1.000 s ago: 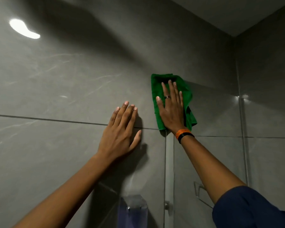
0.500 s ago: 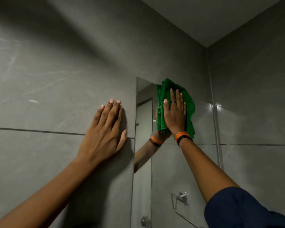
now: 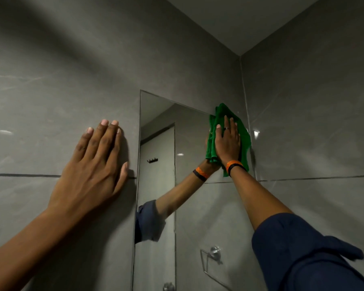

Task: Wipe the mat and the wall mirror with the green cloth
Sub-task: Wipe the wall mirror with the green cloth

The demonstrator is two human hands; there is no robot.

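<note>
The frameless wall mirror (image 3: pixel 189 206) hangs on the grey tiled wall, centre of view. My right hand (image 3: pixel 227 141) lies flat on the green cloth (image 3: pixel 243 135) and presses it against the mirror's top right corner. The cloth is bunched and hangs below my wrist. My left hand (image 3: pixel 93 166) rests flat with fingers together on the wall tile just left of the mirror's edge, holding nothing. The mirror reflects my right forearm and the cloth. The mat is out of view.
A side wall (image 3: pixel 313 133) meets the mirror wall in a corner just right of the cloth. Reflected in the mirror are a door, a hook rack (image 3: pixel 152 160) and a chrome towel ring (image 3: pixel 213 254).
My right hand has slid the green cloth right along the mirror's top edge to its corner. The view has shifted, so more of the mirror shows. My left hand stays flat on the wall.
</note>
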